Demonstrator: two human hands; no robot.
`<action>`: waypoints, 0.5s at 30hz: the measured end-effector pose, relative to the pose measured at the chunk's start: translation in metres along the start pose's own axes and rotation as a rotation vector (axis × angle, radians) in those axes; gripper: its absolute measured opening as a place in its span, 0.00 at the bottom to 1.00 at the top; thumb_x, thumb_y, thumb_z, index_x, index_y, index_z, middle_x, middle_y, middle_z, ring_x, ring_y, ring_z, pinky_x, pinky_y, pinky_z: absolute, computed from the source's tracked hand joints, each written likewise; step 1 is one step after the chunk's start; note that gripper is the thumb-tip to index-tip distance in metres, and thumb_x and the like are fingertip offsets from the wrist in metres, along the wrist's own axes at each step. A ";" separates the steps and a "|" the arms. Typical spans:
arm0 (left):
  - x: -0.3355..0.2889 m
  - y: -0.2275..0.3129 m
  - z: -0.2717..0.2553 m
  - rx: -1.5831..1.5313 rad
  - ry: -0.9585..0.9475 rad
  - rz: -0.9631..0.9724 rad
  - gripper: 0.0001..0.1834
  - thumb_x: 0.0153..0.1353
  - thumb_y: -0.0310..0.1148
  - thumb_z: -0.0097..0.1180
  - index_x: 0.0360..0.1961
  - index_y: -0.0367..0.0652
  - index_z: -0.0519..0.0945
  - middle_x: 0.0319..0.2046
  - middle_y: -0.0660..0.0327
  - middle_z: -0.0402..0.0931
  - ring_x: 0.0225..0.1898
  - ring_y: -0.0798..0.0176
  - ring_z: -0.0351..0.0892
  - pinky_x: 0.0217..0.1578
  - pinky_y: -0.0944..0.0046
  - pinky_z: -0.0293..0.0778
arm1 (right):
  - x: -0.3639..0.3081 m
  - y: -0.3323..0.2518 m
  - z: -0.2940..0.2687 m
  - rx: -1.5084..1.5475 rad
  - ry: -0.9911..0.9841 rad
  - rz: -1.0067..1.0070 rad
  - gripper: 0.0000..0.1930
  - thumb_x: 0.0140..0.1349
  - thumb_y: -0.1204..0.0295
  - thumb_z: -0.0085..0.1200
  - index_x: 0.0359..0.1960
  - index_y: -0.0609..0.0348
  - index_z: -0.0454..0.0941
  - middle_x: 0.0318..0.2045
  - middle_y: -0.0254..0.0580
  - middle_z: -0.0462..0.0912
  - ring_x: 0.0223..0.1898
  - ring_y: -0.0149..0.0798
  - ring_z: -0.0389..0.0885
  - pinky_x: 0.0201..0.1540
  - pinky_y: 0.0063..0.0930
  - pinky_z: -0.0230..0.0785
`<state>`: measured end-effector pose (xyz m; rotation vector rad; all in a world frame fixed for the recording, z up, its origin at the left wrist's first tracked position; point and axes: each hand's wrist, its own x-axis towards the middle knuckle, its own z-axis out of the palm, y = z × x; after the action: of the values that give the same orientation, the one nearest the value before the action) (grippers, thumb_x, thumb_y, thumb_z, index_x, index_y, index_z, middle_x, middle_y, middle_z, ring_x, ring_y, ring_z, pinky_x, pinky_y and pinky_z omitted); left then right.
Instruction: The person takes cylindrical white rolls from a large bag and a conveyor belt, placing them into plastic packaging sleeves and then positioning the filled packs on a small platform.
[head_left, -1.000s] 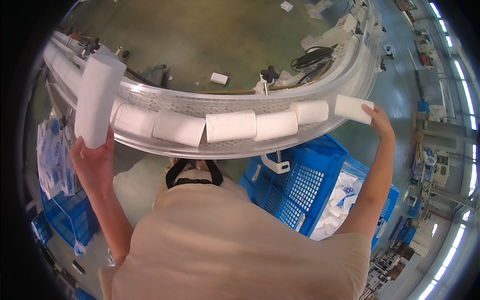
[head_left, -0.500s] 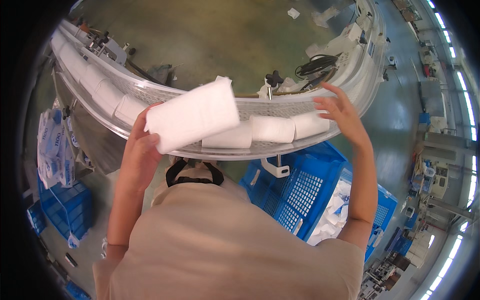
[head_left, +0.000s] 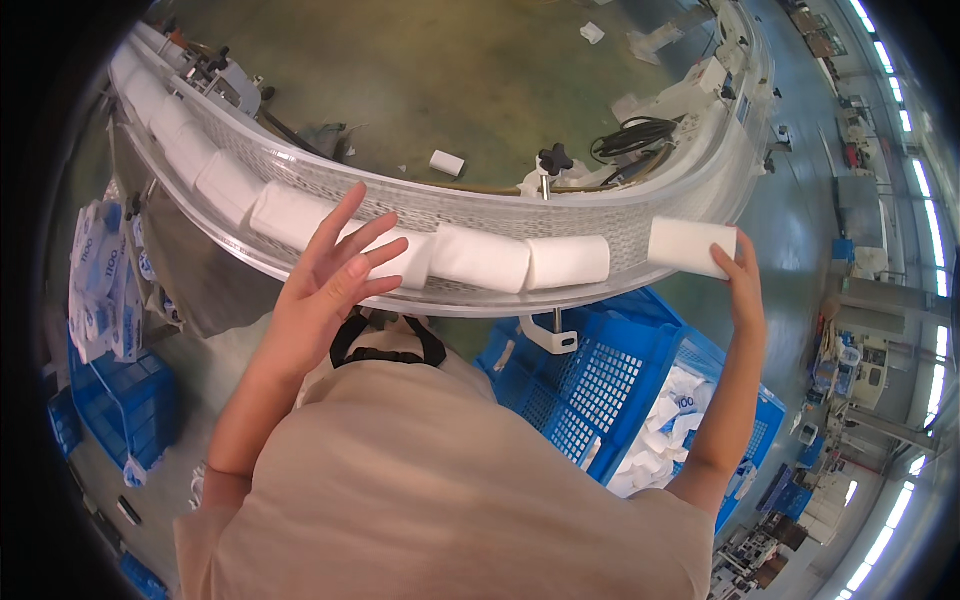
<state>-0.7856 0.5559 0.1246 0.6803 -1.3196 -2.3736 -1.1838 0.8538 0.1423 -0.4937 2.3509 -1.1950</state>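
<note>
A curved clear conveyor channel point(head_left: 640, 215) runs across in front of me, with a row of white soft packs point(head_left: 480, 258) lying end to end in it. My left hand point(head_left: 335, 275) hovers open with spread fingers over the packs near the middle of the row and holds nothing. My right hand point(head_left: 742, 282) grips a single white pack point(head_left: 692, 246) at the right end of the row, beside the channel's outer wall.
A blue slotted crate point(head_left: 590, 385) with white wrapped packs stands below the conveyor on the right. Another blue crate point(head_left: 130, 410) and hanging printed bags point(head_left: 100, 285) are at the left. Black cables point(head_left: 635, 135) and a loose white pack point(head_left: 447, 163) lie on the floor inside the curve.
My left hand has set its white pack down into the row and now is open above it. My right hand has moved right and taken hold of a pack at the row's end.
</note>
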 end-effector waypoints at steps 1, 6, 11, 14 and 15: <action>-0.002 -0.001 -0.003 -0.024 0.017 -0.003 0.37 0.60 0.41 0.50 0.66 0.45 0.48 0.60 0.45 0.56 0.58 0.52 0.64 0.52 0.57 0.67 | 0.015 0.030 -0.004 -0.052 0.011 -0.009 0.30 0.53 0.64 0.57 0.58 0.54 0.61 0.44 0.44 0.75 0.45 0.38 0.74 0.48 0.30 0.64; -0.021 -0.006 -0.018 -0.107 0.080 -0.060 0.34 0.62 0.35 0.47 0.66 0.46 0.48 0.59 0.47 0.59 0.56 0.55 0.66 0.53 0.57 0.66 | 0.035 0.036 0.042 -0.174 -0.311 0.072 0.36 0.53 0.60 0.59 0.60 0.61 0.58 0.48 0.52 0.73 0.51 0.42 0.70 0.55 0.31 0.59; -0.056 -0.014 -0.042 -0.179 0.151 -0.059 0.33 0.62 0.33 0.48 0.66 0.45 0.49 0.58 0.50 0.62 0.56 0.57 0.67 0.53 0.60 0.65 | 0.039 0.016 0.063 -1.072 -0.266 -0.096 0.37 0.51 0.52 0.57 0.59 0.63 0.61 0.56 0.55 0.67 0.58 0.52 0.64 0.59 0.38 0.56; -0.083 -0.004 -0.063 -0.175 0.203 -0.031 0.33 0.60 0.30 0.51 0.65 0.47 0.52 0.57 0.51 0.63 0.54 0.59 0.68 0.53 0.60 0.67 | 0.009 -0.071 0.079 -0.987 -0.219 -0.368 0.24 0.55 0.62 0.55 0.49 0.65 0.71 0.47 0.55 0.75 0.50 0.49 0.73 0.53 0.36 0.63; -0.091 -0.003 -0.070 -0.211 0.175 -0.018 0.32 0.61 0.30 0.50 0.65 0.48 0.53 0.57 0.52 0.63 0.54 0.60 0.68 0.52 0.61 0.67 | -0.012 -0.098 0.085 -0.821 -0.199 -0.462 0.21 0.56 0.65 0.54 0.47 0.67 0.72 0.42 0.53 0.77 0.45 0.44 0.75 0.49 0.33 0.65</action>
<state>-0.6711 0.5554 0.1123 0.8159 -0.9792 -2.3621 -1.1167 0.7492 0.1810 -1.4049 2.5359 -0.2373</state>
